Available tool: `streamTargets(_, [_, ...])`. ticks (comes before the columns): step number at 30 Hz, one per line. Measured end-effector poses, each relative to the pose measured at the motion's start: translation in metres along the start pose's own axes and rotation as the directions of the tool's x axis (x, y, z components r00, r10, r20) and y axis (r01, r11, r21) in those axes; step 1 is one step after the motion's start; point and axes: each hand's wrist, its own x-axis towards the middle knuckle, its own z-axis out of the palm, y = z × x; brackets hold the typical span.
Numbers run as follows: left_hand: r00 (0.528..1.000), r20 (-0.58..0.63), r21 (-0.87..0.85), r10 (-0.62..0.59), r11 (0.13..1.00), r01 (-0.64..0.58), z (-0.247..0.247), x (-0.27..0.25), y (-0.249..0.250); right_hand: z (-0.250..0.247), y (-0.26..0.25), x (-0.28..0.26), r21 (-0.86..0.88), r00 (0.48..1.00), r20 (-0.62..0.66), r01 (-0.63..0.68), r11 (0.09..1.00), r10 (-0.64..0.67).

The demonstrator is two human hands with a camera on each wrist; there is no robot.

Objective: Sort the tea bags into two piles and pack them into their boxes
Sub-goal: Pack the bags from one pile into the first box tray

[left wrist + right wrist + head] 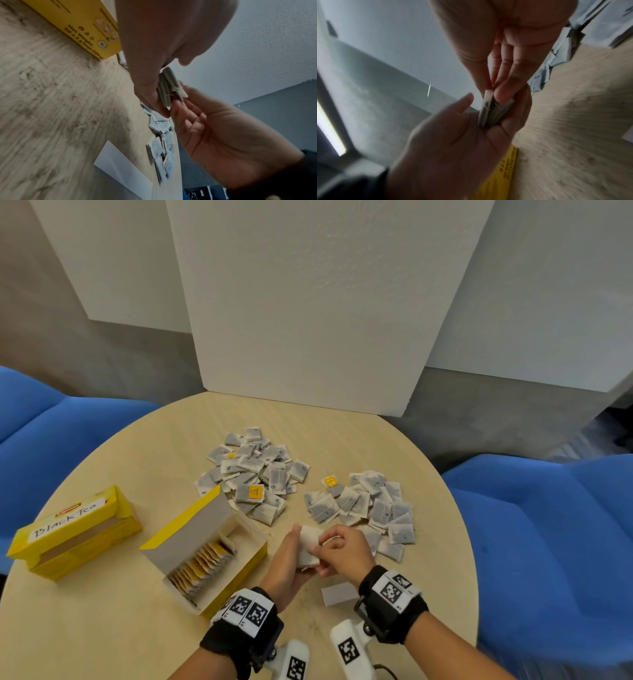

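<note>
Both hands hold one small stack of tea bags [309, 546]: left hand [291, 559] cups it, right hand [344, 553] pinches its edge, beside the open yellow box [205, 553]

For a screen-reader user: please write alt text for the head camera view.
Both hands, left hand and right hand, hold a small stack of white paper tea bags above a round pale wooden table. Beside them stands an open yellow cardboard box partly filled; two loose tea-bag piles lie beyond.
</note>
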Motion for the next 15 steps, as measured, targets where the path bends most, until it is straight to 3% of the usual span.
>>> streamTargets(4, [0.999,-0.017,0.099,0.030,0.995,-0.029,-0.008,-0.001,-0.002,0.014,0.010,0.003,-0.285,0.979,-0.136,0.105,0.953,-0.149])
streamTargets(6, [0.999,-0.005,0.104,0.036,0.994,-0.035,-0.013,-0.006,0.000,0.016,0.009,0.004,-0.366,0.977,-0.120,0.121,0.923,-0.176])
streamTargets(9, [0.994,0.068,0.136,0.089,0.986,-0.098,-0.025,-0.020,0.009,0.018,-0.006,0.000,-0.187,0.998,0.054,0.050,0.981,-0.041])
streamTargets(11, [0.982,0.126,0.204,0.140,0.965,-0.163,-0.035,-0.029,0.018,0.021,-0.020,-0.004,-0.042,0.982,0.186,-0.025,0.999,0.032])
streamTargets(15, [0.950,0.228,0.404,0.213,0.867,-0.292,-0.053,-0.047,0.039,0.039,-0.041,-0.009,-0.118,0.932,0.363,0.030,0.993,0.015])
